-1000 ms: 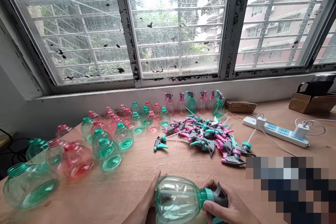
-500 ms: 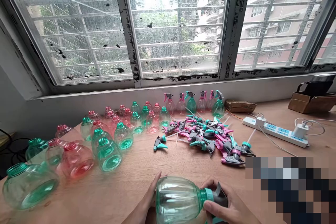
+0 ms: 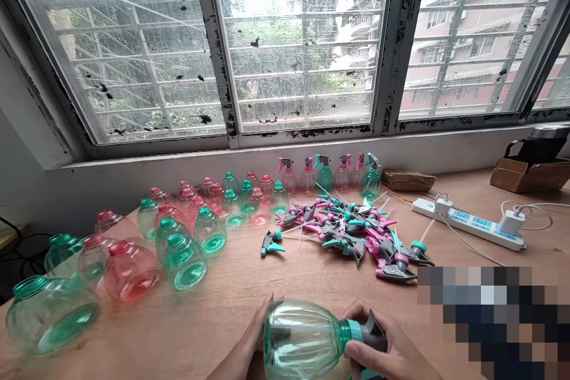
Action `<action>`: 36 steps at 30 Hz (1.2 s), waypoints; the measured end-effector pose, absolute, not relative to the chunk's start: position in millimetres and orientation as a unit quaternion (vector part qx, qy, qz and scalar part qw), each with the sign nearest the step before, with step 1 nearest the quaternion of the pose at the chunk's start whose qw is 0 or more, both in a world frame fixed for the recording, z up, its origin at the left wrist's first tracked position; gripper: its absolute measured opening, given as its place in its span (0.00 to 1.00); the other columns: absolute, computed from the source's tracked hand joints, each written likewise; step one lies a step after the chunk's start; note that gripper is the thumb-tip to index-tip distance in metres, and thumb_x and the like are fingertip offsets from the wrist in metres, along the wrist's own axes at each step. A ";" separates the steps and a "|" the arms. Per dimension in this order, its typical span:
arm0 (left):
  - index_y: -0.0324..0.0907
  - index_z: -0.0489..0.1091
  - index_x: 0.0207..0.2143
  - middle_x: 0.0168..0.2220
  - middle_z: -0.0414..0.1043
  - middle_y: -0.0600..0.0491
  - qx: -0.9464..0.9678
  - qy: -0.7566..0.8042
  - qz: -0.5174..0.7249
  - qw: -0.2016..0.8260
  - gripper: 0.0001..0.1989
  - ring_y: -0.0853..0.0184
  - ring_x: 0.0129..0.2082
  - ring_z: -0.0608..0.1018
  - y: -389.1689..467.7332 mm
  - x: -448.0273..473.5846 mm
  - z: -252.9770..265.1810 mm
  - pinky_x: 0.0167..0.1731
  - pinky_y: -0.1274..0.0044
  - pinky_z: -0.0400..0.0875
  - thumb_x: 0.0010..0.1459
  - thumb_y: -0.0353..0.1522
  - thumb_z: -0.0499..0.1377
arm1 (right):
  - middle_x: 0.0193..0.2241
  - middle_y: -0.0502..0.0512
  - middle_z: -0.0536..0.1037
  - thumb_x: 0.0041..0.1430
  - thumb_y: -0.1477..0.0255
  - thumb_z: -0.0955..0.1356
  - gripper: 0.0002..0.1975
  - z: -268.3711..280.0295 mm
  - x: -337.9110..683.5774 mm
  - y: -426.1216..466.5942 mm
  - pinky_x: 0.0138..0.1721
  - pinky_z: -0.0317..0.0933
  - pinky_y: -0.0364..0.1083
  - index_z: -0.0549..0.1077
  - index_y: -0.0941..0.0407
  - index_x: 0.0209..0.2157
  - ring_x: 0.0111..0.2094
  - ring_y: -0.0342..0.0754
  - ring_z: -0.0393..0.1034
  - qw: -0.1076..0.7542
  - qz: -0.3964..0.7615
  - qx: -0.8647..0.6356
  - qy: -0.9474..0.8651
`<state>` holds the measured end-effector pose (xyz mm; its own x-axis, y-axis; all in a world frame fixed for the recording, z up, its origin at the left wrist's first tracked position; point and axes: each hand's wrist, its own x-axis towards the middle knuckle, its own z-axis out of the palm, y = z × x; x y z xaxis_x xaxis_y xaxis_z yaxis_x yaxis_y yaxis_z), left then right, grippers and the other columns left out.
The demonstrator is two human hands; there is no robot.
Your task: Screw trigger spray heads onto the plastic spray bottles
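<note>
1 green bottle (image 3: 303,338) lies sideways at the near edge of the table (image 3: 214,320), neck rightward, with 1 spray head (image 3: 374,335) on it. The left hand (image 3: 253,335) holds the base end, fingers partly hidden; the right hand (image 3: 385,350) grasps the spray head. Beyond: 1 separate sprayer (image 3: 271,244), 1 sprayer pile (image 3: 351,243), 1 power strip (image 3: 472,224) with 2 adapters (image 3: 511,221). Leftward: at least 10 open green bottles (image 3: 184,264) and 12 red bottles (image 3: 133,273). Far: 6 assembled bottles (image 3: 325,178), 4 pink, 2 green.

Green bottle (image 3: 300,338) with turquoise collar (image 3: 355,331) and grey spray head (image 3: 376,337), brown wood-grained table (image 3: 214,326), blue-and-white power strip (image 3: 472,221)
</note>
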<state>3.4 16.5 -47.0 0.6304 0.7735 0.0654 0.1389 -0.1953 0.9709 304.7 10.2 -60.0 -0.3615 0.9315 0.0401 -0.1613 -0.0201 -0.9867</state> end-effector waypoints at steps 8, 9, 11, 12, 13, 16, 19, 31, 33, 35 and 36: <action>0.57 0.27 0.71 0.73 0.45 0.49 0.716 0.310 0.313 0.541 0.51 0.49 0.70 0.56 19.1 3.8 -58.0 0.68 0.58 0.45 0.61 0.45 0.63 | 0.21 0.48 0.77 0.51 0.54 0.76 0.23 -61.7 304.5 9.8 0.27 0.59 0.42 0.70 0.57 0.36 0.22 0.45 0.71 0.441 0.618 -0.362 -0.541; 0.57 0.27 0.71 0.74 0.44 0.49 0.719 0.302 0.312 0.542 0.52 0.49 0.71 0.55 19.2 3.2 -57.9 0.68 0.57 0.44 0.60 0.46 0.63 | 0.21 0.48 0.77 0.51 0.54 0.76 0.23 -61.6 304.5 9.8 0.27 0.60 0.42 0.70 0.57 0.36 0.22 0.45 0.71 0.441 0.619 -0.361 -0.541; 0.57 0.29 0.71 0.74 0.42 0.50 0.724 0.293 0.310 0.542 0.51 0.48 0.72 0.51 19.3 1.7 -56.3 0.68 0.56 0.44 0.59 0.49 0.62 | 0.21 0.48 0.77 0.51 0.54 0.76 0.23 -61.1 304.5 9.9 0.26 0.60 0.41 0.70 0.58 0.36 0.21 0.44 0.71 0.443 0.620 -0.357 -0.540; 0.57 0.32 0.71 0.74 0.40 0.51 0.725 0.291 0.309 0.543 0.49 0.48 0.72 0.49 19.2 1.0 -55.2 0.68 0.56 0.45 0.59 0.50 0.61 | 0.21 0.48 0.77 0.51 0.55 0.76 0.23 -60.6 304.4 9.9 0.26 0.60 0.41 0.70 0.58 0.36 0.21 0.44 0.72 0.444 0.619 -0.357 -0.541; 0.58 0.34 0.71 0.75 0.39 0.53 0.724 0.289 0.309 0.545 0.47 0.48 0.72 0.47 19.0 0.5 -54.0 0.68 0.57 0.46 0.60 0.50 0.60 | 0.21 0.48 0.77 0.51 0.55 0.76 0.23 -60.0 304.3 9.8 0.26 0.60 0.41 0.71 0.58 0.36 0.21 0.44 0.72 0.444 0.619 -0.357 -0.541; 0.61 0.36 0.71 0.75 0.38 0.56 0.714 0.296 0.308 0.554 0.46 0.48 0.72 0.48 18.2 0.4 -51.5 0.67 0.59 0.51 0.61 0.46 0.62 | 0.21 0.48 0.77 0.51 0.54 0.76 0.23 -58.1 303.8 9.5 0.26 0.61 0.42 0.70 0.57 0.35 0.21 0.45 0.72 0.445 0.616 -0.360 -0.541; 0.59 0.30 0.71 0.74 0.41 0.54 0.704 0.314 0.302 0.561 0.49 0.48 0.71 0.53 17.7 1.9 -50.5 0.67 0.60 0.51 0.61 0.42 0.63 | 0.21 0.48 0.77 0.51 0.53 0.76 0.24 -57.3 303.5 9.4 0.26 0.60 0.42 0.70 0.57 0.35 0.21 0.45 0.72 0.447 0.613 -0.361 -0.542; 0.55 0.32 0.71 0.75 0.39 0.54 0.713 0.317 0.296 0.550 0.49 0.48 0.72 0.49 16.5 3.9 -47.6 0.68 0.59 0.49 0.60 0.46 0.63 | 0.21 0.48 0.77 0.51 0.53 0.76 0.23 -59.9 304.1 10.1 0.26 0.61 0.43 0.71 0.57 0.35 0.22 0.46 0.73 0.443 0.608 -0.366 -0.547; 0.57 0.30 0.71 0.74 0.40 0.55 0.707 0.317 0.301 0.556 0.50 0.49 0.71 0.53 15.5 6.3 -46.2 0.67 0.59 0.51 0.61 0.44 0.63 | 0.20 0.47 0.77 0.51 0.53 0.76 0.23 -59.6 303.9 9.9 0.26 0.61 0.43 0.71 0.57 0.35 0.22 0.46 0.73 0.445 0.606 -0.367 -0.547; 0.58 0.27 0.71 0.73 0.46 0.53 0.700 0.316 0.303 0.565 0.51 0.49 0.70 0.57 15.0 8.6 -45.5 0.67 0.58 0.51 0.61 0.43 0.63 | 0.20 0.47 0.77 0.51 0.52 0.76 0.24 -59.8 303.9 9.8 0.26 0.62 0.43 0.71 0.57 0.35 0.21 0.46 0.74 0.446 0.606 -0.368 -0.547; 0.58 0.26 0.71 0.72 0.50 0.52 0.695 0.316 0.304 0.570 0.51 0.50 0.70 0.58 14.9 9.4 -45.7 0.67 0.58 0.51 0.61 0.43 0.63 | 0.20 0.47 0.77 0.51 0.52 0.75 0.24 -60.2 303.9 9.9 0.26 0.63 0.43 0.71 0.57 0.35 0.21 0.46 0.74 0.446 0.605 -0.369 -0.548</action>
<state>9.4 14.9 -45.7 0.6160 0.7852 0.0633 0.0924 -0.1519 0.9841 303.9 9.9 -60.2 -0.3306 0.9428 0.0423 -0.1352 -0.0030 -0.9908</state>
